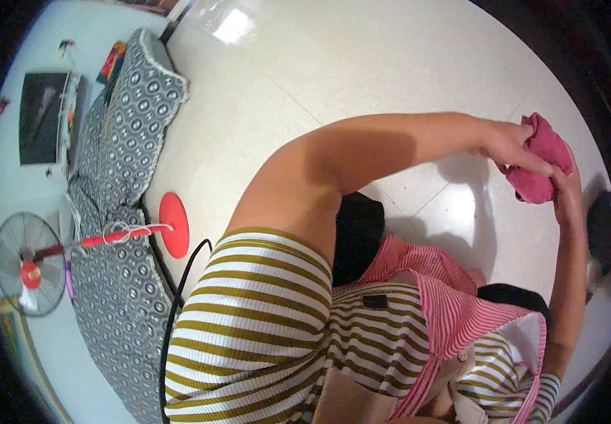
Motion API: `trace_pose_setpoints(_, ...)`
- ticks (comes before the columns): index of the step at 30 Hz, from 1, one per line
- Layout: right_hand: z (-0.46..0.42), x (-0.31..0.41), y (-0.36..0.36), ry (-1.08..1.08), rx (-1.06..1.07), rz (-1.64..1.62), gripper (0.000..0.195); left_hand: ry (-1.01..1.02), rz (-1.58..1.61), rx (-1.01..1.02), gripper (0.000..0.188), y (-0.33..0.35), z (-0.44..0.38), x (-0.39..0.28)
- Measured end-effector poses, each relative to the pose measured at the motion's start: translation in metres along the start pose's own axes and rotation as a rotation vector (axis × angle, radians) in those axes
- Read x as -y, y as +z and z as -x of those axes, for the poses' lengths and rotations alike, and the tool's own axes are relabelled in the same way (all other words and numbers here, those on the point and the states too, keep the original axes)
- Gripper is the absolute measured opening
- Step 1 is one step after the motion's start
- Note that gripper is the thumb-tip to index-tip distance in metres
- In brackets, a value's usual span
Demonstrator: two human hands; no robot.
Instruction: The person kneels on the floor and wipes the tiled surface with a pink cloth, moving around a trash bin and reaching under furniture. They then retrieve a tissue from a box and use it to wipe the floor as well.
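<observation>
A crumpled pink cloth (547,146) is bunched between both hands, held out in front of my body at the right of the view. My left hand (509,147) grips it from the left, its fingers lying across the folds. From the other side, my right hand (567,183) holds the cloth, and part of its fingers is hidden behind the fabric. Both hands are above the pale tiled floor (369,63). A red-and-white striped apron-like garment (464,318) hangs over my striped top (257,302).
At the left, a grey patterned cover (130,116) drapes a long seat or bed. A pedestal fan (31,273) with a red round base (174,225) stands before it. A black cable (178,297) runs beside my left sleeve. A flat screen (44,117) hangs on the wall.
</observation>
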State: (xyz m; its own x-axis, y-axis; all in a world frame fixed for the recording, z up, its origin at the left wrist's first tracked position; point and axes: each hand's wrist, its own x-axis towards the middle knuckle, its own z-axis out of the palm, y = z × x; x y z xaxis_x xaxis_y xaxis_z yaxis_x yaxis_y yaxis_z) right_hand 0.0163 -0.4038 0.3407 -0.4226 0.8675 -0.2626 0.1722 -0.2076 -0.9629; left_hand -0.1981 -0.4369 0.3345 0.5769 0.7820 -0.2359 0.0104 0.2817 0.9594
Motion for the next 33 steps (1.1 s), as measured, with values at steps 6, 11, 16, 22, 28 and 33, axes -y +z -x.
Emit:
trace_pose_setpoints(6, -0.023, 0.057, 0.070, 0.049, 0.257, -0.390, 0.061, 0.302, 0.135, -0.220, 0.067, -0.046, 0.030, -0.019)
trace_pose_setpoints(11, -0.023, 0.074, 0.132, -0.028, 0.382, -0.288, 0.067, 0.373, 0.254, -0.346, 0.039, -0.083, 0.092, -0.011)
trace_pose_setpoints(16, -0.029, 0.060, 0.166, -0.198, 0.528, 0.115, 0.057, 0.262, 0.155, -0.640, 0.042, -0.134, 0.186, 0.046)
trace_pose_setpoints(22, -0.025, 0.023, 0.130, 0.211, 0.413, 0.383, 0.047, -0.062, 0.101, -1.234, 0.038, -0.213, 0.370, 0.198)
trace_pose_setpoints(28, -0.029, -0.016, 0.086, 0.458, 0.266, 0.440, 0.048, -1.171, -0.635, -1.574, 0.053, -0.171, 0.536, 0.336)
trace_pose_setpoints(33, -0.044, -0.027, 0.093, 0.490, 0.234, 0.397, 0.055, -1.240, -0.778, -1.386, 0.052, -0.143, 0.514, 0.380)
